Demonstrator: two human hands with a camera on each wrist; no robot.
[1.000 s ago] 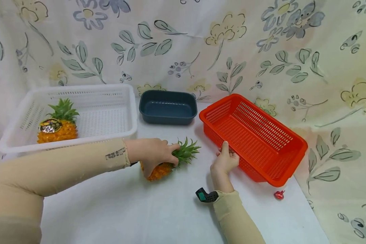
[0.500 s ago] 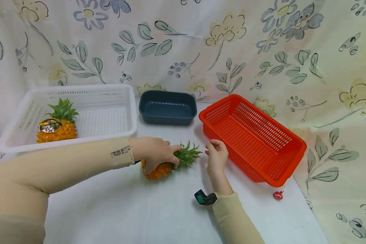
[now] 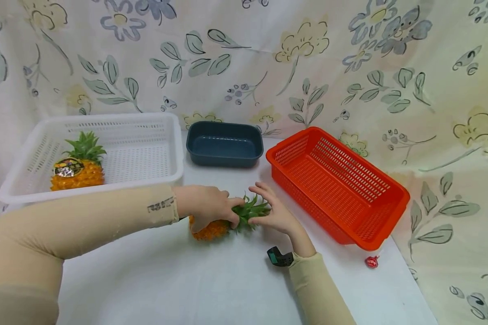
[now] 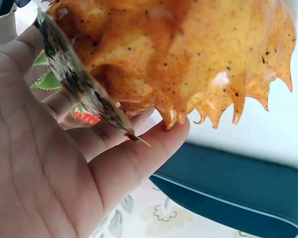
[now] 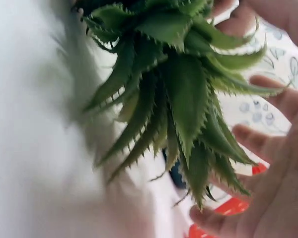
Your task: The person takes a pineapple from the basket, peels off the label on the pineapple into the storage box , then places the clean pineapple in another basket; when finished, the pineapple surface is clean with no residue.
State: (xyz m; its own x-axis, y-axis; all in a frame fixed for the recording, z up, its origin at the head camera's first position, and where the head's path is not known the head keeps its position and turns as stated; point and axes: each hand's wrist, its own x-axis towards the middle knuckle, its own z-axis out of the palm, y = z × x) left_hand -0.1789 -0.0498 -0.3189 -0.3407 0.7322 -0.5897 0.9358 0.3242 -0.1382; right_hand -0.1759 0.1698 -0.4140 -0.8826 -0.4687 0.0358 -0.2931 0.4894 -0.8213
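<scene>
A small orange pineapple [image 3: 211,229] lies on its side on the white table, its green crown [image 3: 250,212] toward the right. From above, my left hand [image 3: 206,204] grips its body, fingers curled over it. In the left wrist view the spiky orange rind [image 4: 188,54] and a label [image 4: 79,79] seen edge-on sit against that hand. My right hand [image 3: 278,216] is beside the leaves, thumb and fingers spread around their tip. The right wrist view has its fingers apart next to the leaves [image 5: 184,99]; whether they touch is unclear.
A white basket [image 3: 178,149] holding another pineapple [image 3: 78,174] stands at the left. Behind the hands is a dark blue tub [image 3: 224,160]. An angled red basket [image 3: 341,185] stands at the right, and a small red wrapped item [image 3: 372,262] lies near the table's right edge.
My right hand has left the red basket's near rim, moved left to the pineapple's crown and spread its fingers. The left hand keeps its grip; the pineapple has shifted slightly right.
</scene>
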